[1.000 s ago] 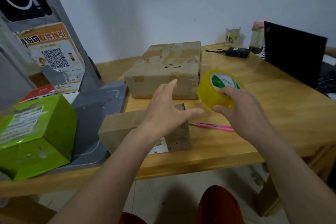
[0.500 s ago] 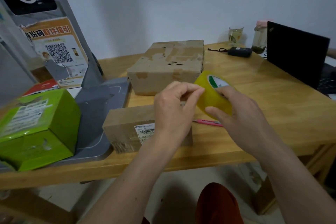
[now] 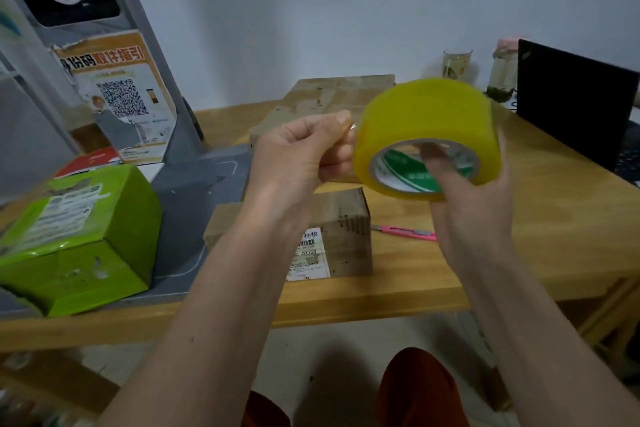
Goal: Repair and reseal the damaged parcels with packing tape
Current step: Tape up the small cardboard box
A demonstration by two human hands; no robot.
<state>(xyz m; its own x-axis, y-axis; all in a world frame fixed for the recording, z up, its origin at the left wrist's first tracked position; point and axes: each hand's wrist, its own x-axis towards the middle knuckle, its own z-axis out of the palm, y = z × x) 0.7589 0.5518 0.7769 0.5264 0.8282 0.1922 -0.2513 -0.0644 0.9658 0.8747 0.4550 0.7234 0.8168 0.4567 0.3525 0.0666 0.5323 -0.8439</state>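
Tape roll (image 3: pixel 427 121) is up in the air above the worktop (image 3: pixel 540 218), w/ the right hand (image 3: pixel 474 218) grasping it: a digit hooked thru the cardboard core, palm under the rim. Left hand (image 3: pixel 298 152) is curled tight at the roll's left edge, thumb and forefinger pinched there, prob. on the loose tape end, tho the film's too clear to say for sure.

Roll looks light and stiff, easy one-handed; the core is the right place to hold since it lets the roll spin. Outer wrap is glossy, likely slick, and the free end will stick to itself or to skin if it folds, so best kept taut.

Below the hands sits a small brown parcel (image 3: pixel 343 236) w/ a shipping label; it looks light and may slide when tape is pressed on. Bigger worn carton (image 3: pixel 332 97) lies behind, green box (image 3: pixel 79 239) off left. Pink cutter (image 3: pixel 405 231) lies just beside the small parcel.
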